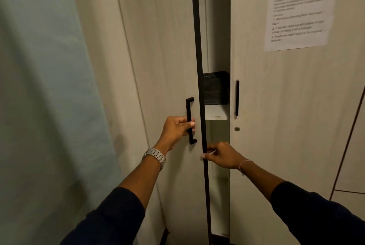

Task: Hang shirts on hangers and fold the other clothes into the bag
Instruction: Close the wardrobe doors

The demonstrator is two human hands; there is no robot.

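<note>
Left hand (pixel 178 129) gripping door handle (pixel 190 120), right hand (pixel 221 155) pinching door edge (pixel 200 86)

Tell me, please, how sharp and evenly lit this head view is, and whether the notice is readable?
Head view: dim, warm light; wide-angle bending of the door edge; the notice is too blurred to read; the cupboard gap is shadowed; both the left hand and the right hand look fairly sharp.
</note>
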